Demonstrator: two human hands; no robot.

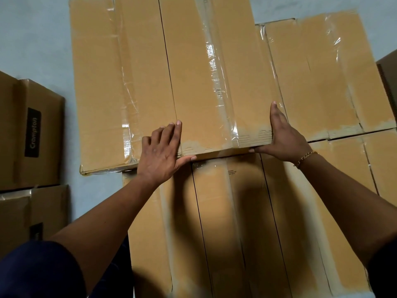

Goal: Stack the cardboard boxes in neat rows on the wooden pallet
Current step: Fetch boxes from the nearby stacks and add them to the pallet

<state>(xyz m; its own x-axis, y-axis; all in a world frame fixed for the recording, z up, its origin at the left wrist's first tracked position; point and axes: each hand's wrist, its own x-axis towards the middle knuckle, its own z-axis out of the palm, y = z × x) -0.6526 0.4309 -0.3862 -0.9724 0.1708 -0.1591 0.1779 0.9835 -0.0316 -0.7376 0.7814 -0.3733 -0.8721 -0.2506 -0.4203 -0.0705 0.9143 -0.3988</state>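
At the far left two dark boxes (40,134) sit on the pale floor (38,39), one nearer than the other. The farther one carries a black label (32,132) reading "Crompton". Just right of them, across a strip of floor, a long tan left box (101,87) lies flat, its top wrapped in clear tape.

The left hand (162,153) lies open where that box meets the middle box (193,72). Its fingers are straight on top and its thumb runs along the near end of the middle box.

The middle box, the one being handled, lies lengthwise, touching the left box. A glossy tape strip (217,82) runs down its top. Its near end sits above a lower row of boxes (236,211) that reaches toward the person.

The right hand (283,138), with a gold bracelet (306,158) at the wrist, presses flat against the right side of the middle box. Its fingers are straight and its thumb lies along the near bottom edge.

Beside it lies the right box (318,78). A dark box corner (388,72) shows at the right edge.
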